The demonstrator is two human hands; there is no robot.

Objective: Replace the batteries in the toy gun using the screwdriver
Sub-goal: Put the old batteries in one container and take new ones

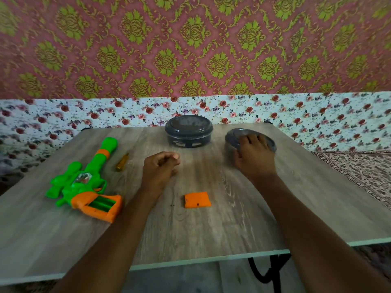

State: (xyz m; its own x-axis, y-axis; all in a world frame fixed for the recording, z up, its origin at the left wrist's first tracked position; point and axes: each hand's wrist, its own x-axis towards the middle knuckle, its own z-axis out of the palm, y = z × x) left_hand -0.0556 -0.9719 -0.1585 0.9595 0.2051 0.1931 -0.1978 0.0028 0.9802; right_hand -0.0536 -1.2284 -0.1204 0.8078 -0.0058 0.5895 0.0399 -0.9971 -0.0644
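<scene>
Diagonally, toy gun (84,182), barrel far-right

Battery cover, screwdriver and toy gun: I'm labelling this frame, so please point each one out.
battery cover (197,200), head view, middle of the orange plate.
screwdriver (122,162), head view, on its amber handle.
toy gun (84,182), head view, green body by the trigger.

Glossy green-and-orange plastic toy gun (84,182), matt wood-grain table (211,229), dark plastic container (189,132), amber translucent screwdriver (122,162)

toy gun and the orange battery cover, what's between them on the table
In the head view, the left forearm crosses between the toy gun and the orange battery cover; otherwise bare table.
</scene>
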